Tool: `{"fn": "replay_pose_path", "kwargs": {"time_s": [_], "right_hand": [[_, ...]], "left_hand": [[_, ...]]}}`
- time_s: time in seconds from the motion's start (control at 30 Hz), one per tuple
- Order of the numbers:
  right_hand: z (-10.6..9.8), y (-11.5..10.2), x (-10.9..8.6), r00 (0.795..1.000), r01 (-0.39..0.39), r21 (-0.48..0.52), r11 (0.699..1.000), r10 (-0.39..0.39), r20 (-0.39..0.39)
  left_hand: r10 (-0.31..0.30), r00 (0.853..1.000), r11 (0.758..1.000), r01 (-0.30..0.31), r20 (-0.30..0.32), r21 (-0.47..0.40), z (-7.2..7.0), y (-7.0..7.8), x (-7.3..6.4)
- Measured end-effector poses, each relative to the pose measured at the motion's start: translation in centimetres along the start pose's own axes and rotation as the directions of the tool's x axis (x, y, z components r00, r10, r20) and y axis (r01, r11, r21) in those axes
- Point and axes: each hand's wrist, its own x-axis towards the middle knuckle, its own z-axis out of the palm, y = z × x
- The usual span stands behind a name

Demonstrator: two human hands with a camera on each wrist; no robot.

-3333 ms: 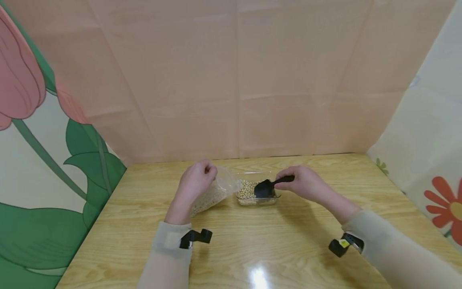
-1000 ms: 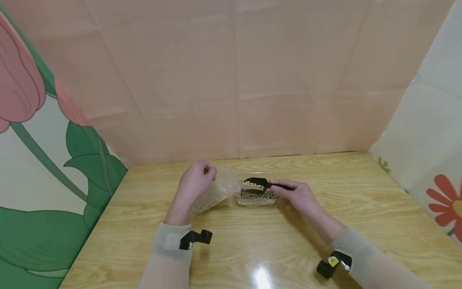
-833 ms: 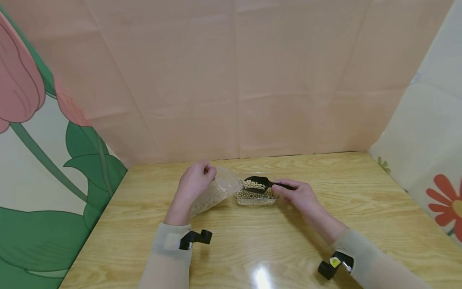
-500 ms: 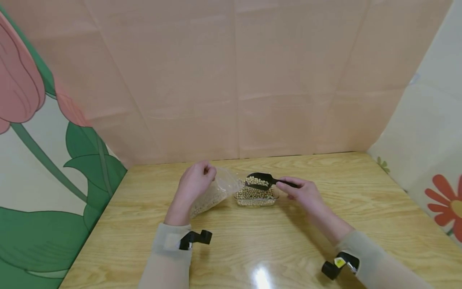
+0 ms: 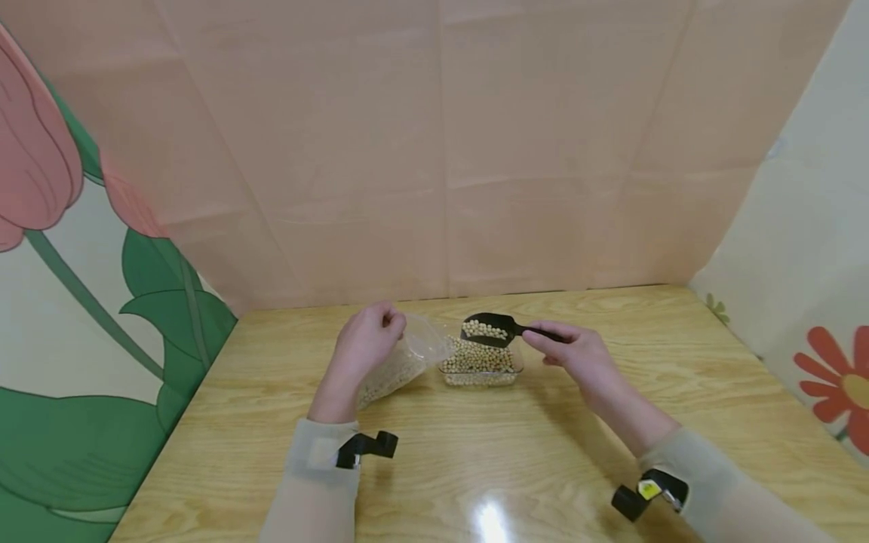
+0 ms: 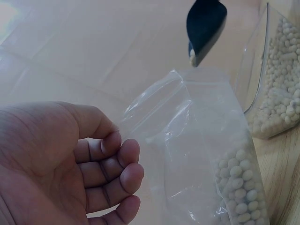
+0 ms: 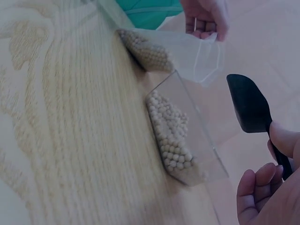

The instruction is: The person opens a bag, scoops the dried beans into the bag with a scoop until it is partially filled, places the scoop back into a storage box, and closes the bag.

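Observation:
My left hand (image 5: 366,343) pinches the top edge of a clear zip bag (image 6: 180,159) between thumb and forefinger, its mouth spread open. Pale round beans (image 6: 239,187) fill the bottom of this bag, which leans on the table. In my right hand (image 5: 577,353) is the thin handle of a black scoop (image 7: 248,103). The scoop carries a heap of beans (image 5: 484,329) and hangs level above a clear rectangular container (image 5: 480,380), its tip toward the bag's mouth. More of the same beans lie inside the container, just right of the bag.
Everything stands on a wood-grain table (image 5: 428,467). Behind it hangs a plain pinkish backdrop (image 5: 434,151). A flower-printed panel (image 5: 170,302) borders the left side, and another with a red flower (image 5: 842,381) borders the right.
Earlier the scoop was dug into the container's beans; it came up loaded. Over the last second my right hand has raised it higher, slightly to the right. The left hand and bag have stayed put.

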Motion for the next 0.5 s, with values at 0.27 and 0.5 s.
{"fn": "replay_pose_path", "kwargs": {"time_s": [0.27,0.5], "right_hand": [[0.6,-1.3,-0.3,1.0,0.004,-0.009,1.0,-0.004,0.026],[1.8,-2.0,-0.1,0.999,0.019,-0.016,1.0,-0.018,0.036]], "left_hand": [[0.007,1.0,1.0,-0.007,-0.003,-0.003,0.0,0.0,0.0],[0.008,1.0,1.0,-0.008,-0.008,0.007,0.0,0.0,0.1]]}}
